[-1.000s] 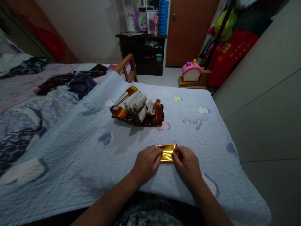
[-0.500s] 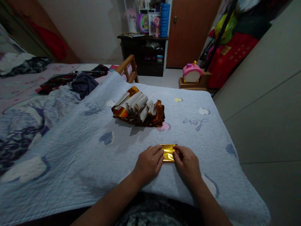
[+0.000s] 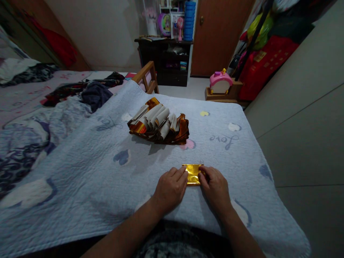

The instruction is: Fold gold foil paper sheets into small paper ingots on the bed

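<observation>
A shiny gold foil paper, rectangular, lies on the pale blue quilted cover close in front of me. Over its left end rests my left hand, fingers stretched flat and pressing on the foil. At the right end, my right hand has its thumb and curled fingers closed on the sheet's edge. Both hands hide the ends of the paper. Farther off, to the left, sits a loose pile of folded gold papers with whitish undersides, touched by neither hand.
Left of the covered surface is a bed with crumpled clothes. A wooden chair back rises at the far edge. Beyond stand a dark cabinet, a brown door and a pink toy. A pale panel runs along the right.
Both hands stay at the ends of the gold paper with only slight finger shifts. The whole view has moved a little; the pile is unchanged.
</observation>
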`<action>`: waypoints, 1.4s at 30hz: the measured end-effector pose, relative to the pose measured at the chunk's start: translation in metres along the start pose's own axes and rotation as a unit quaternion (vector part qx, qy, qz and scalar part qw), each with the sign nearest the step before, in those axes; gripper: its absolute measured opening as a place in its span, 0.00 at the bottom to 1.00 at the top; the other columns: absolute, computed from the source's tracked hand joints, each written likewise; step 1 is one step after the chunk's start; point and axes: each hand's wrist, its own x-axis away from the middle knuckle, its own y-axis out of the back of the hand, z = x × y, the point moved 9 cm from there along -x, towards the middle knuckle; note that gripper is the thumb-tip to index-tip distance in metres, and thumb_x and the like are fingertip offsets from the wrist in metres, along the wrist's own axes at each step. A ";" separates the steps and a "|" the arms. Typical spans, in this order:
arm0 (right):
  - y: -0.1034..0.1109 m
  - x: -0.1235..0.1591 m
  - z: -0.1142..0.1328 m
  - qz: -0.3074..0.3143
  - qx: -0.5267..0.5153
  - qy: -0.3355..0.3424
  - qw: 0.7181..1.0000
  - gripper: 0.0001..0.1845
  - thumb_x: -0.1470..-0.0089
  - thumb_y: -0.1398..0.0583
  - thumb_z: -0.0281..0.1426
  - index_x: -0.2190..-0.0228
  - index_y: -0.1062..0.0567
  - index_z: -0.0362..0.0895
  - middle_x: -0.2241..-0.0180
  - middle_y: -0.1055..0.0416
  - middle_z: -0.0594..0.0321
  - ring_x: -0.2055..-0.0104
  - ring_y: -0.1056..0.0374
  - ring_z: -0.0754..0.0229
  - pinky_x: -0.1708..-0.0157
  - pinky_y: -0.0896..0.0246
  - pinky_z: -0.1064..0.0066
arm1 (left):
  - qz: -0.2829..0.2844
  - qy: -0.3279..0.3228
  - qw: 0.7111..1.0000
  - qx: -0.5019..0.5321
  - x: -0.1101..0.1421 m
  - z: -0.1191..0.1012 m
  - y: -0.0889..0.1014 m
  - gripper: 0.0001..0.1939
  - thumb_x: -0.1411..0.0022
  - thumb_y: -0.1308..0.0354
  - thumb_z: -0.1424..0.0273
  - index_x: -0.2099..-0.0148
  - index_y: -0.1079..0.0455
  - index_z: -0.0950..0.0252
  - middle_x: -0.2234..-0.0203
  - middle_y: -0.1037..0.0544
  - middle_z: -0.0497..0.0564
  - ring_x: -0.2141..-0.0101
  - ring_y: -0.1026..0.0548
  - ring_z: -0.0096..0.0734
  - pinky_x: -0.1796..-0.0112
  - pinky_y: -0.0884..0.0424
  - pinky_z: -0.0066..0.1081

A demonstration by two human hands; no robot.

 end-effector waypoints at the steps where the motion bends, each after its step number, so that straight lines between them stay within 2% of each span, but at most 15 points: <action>1: 0.000 0.000 0.000 0.002 0.000 -0.002 1.000 0.13 0.39 0.45 0.30 0.58 0.22 0.42 0.67 0.23 0.57 0.64 0.29 0.53 0.61 0.37 0.63 | 0.000 0.002 1.000 -0.001 0.000 0.000 0.000 0.12 0.31 0.48 0.74 0.49 0.28 0.69 0.49 0.22 0.61 0.59 0.25 0.43 0.59 0.22 0.43; 13: 0.000 0.000 0.000 -0.004 -0.002 -0.005 1.000 0.13 0.39 0.46 0.30 0.58 0.22 0.44 0.67 0.23 0.58 0.64 0.29 0.54 0.61 0.38 0.64 | 0.006 0.000 1.000 -0.002 -0.001 0.001 -0.001 0.15 0.31 0.49 0.74 0.46 0.29 0.69 0.46 0.23 0.61 0.56 0.25 0.43 0.58 0.22 0.43; 31: -0.002 0.000 0.000 0.002 0.011 -0.001 1.000 0.13 0.38 0.45 0.29 0.58 0.22 0.42 0.67 0.24 0.57 0.64 0.29 0.53 0.61 0.38 0.64 | 0.011 0.004 1.000 -0.016 -0.001 0.000 -0.002 0.15 0.32 0.48 0.75 0.46 0.29 0.71 0.47 0.23 0.62 0.57 0.26 0.44 0.58 0.22 0.43; 36: 0.000 0.001 0.002 -0.015 0.010 0.015 1.000 0.13 0.37 0.47 0.29 0.58 0.23 0.41 0.67 0.25 0.58 0.64 0.31 0.54 0.60 0.38 0.64 | 0.021 -0.005 0.999 -0.041 -0.002 -0.003 -0.001 0.17 0.35 0.44 0.76 0.44 0.29 0.67 0.46 0.24 0.61 0.60 0.27 0.42 0.62 0.22 0.42; 42: 0.001 0.004 0.008 -0.031 0.045 0.035 0.998 0.14 0.36 0.47 0.26 0.57 0.22 0.41 0.67 0.28 0.56 0.62 0.34 0.53 0.59 0.40 0.62 | -0.008 -0.013 0.998 -0.063 -0.003 -0.004 0.002 0.14 0.35 0.44 0.75 0.48 0.27 0.65 0.48 0.22 0.59 0.58 0.26 0.45 0.61 0.22 0.45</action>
